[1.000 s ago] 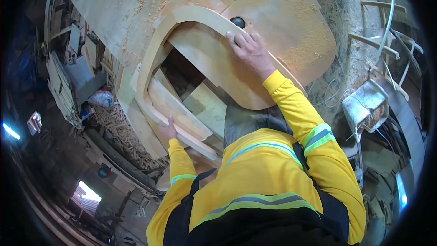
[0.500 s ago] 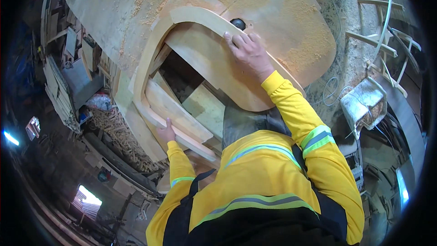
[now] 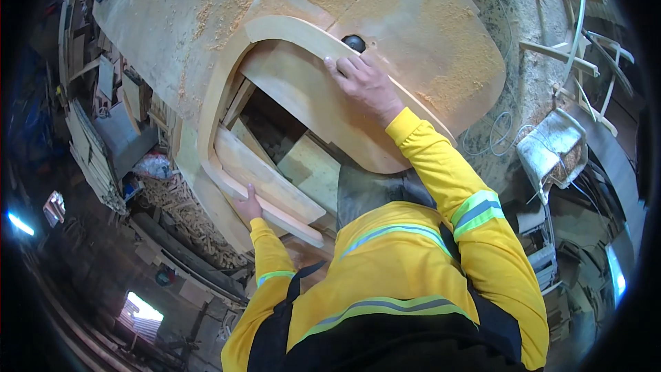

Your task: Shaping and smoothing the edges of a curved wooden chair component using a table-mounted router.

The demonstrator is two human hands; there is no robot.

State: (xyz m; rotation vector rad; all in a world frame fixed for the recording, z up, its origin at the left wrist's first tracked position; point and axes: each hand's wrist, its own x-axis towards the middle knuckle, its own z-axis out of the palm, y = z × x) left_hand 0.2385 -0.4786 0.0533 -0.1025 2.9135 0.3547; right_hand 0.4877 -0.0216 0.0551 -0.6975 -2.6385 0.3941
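Note:
A U-shaped curved wooden frame piece (image 3: pixel 222 79) lies across the wooden worktop. My left hand (image 3: pixel 249 206) closes round its left leg, thumb upward on the inner side. On the other leg, my right hand (image 3: pixel 363 85) presses with bent fingers over the strip, gripping it from above. Just beyond those fingers, by the frame's outer edge, a round black machine part (image 3: pixel 354 43) stands in the worktop. Inside the curve is a rounded pale board (image 3: pixel 310 100), partly under my right hand and sleeve.
Sawdust (image 3: pixel 447 89) coats the worktop (image 3: pixel 155 21). Wood offcuts (image 3: pixel 186 213) heap up at the left. To the right are curved wooden frames (image 3: pixel 577 34), a thin cable (image 3: pixel 496 131) and a pale open container (image 3: pixel 551 148) with shavings.
The frame has slid slightly left past the black machine part. My right hand has moved left with it, while my left hand keeps its hold. The whole view has shifted a little.

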